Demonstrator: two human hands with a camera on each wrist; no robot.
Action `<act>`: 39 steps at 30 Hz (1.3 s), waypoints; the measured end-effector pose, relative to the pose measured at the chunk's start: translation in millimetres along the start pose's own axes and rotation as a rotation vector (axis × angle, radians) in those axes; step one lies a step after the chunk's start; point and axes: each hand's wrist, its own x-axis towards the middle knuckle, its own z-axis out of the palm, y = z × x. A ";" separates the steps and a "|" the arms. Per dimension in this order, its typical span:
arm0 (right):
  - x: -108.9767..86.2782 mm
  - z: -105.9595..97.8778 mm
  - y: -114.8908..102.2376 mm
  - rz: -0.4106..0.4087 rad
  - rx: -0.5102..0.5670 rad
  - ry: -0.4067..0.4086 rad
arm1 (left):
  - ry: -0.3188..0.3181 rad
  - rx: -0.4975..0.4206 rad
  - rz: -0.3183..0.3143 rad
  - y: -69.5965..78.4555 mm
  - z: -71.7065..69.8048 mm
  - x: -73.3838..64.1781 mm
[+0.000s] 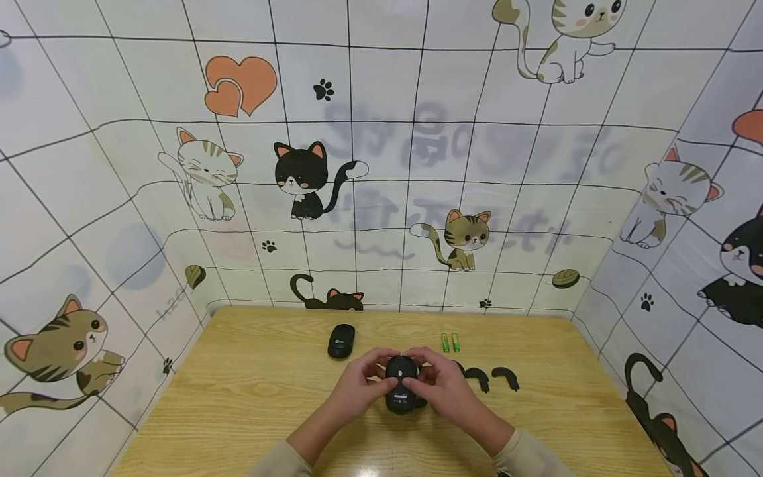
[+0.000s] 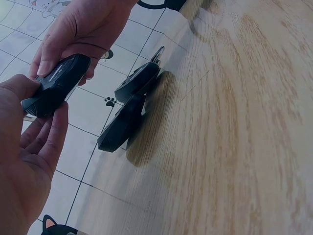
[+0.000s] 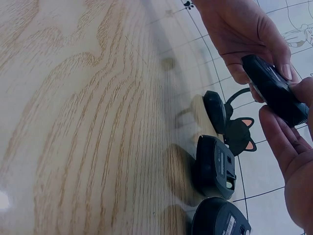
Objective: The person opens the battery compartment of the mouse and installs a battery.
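Both hands hold a black computer mouse (image 1: pixel 401 399) above the table, its labelled underside turned up. My left hand (image 1: pixel 361 381) grips its left side, with the thumb on the underside and fingers round the edge. On the other side, my right hand (image 1: pixel 442 384) holds it the same way, thumb tip close to the left one. Two more black mice stand on the table in the right wrist view; one mouse (image 3: pixel 215 166) shows an open slot with something green inside, and a labelled mouse (image 3: pixel 220 219) is nearer. The hands mostly hide them from the head view.
A black mouse (image 1: pixel 341 341) lies wheel side up at back left. Two green batteries (image 1: pixel 450 342) lie at back right. Black curved pieces, among them one curved cover (image 1: pixel 505 377), lie right of the hands. A cat-patterned cloth (image 1: pixel 381 165) walls the wooden table (image 1: pixel 238 411).
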 end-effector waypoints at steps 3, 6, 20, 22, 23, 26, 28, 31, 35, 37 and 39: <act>0.2 0.0 0.4 0.010 0.000 0.003 | 0.000 -0.002 0.006 -0.4 0.4 0.2; 0.5 0.3 0.8 0.017 -0.004 0.008 | 0.001 0.000 0.007 -0.4 0.7 0.3; 1.7 0.6 3.0 0.002 0.019 0.014 | 0.003 -0.019 0.004 -0.7 1.0 1.2; 1.8 0.4 3.3 -0.018 0.002 0.011 | 0.003 -0.023 0.000 -1.4 0.7 1.3; 1.8 0.3 3.2 -0.031 -0.010 0.012 | 0.002 -0.023 -0.003 -2.1 0.4 1.6; 1.4 0.0 1.3 -0.084 -0.063 0.023 | 0.000 -0.028 -0.005 -2.6 0.0 1.5; 1.3 -0.4 0.0 -0.128 -0.103 0.038 | 0.001 -0.026 -0.005 -2.5 -0.2 1.4; 1.1 -0.3 -1.3 -0.189 -0.192 0.070 | 0.000 -0.027 -0.005 -2.4 -0.3 1.3; 1.0 0.2 -0.8 -0.253 -0.297 0.129 | -0.002 -0.027 -0.008 -2.9 -0.1 1.3; 1.3 0.3 -0.5 -0.281 -0.313 0.151 | -0.004 -0.029 -0.009 -3.2 0.1 1.4; 1.9 0.3 -0.7 -0.300 -0.314 0.162 | -0.006 -0.029 -0.010 -3.6 0.5 1.4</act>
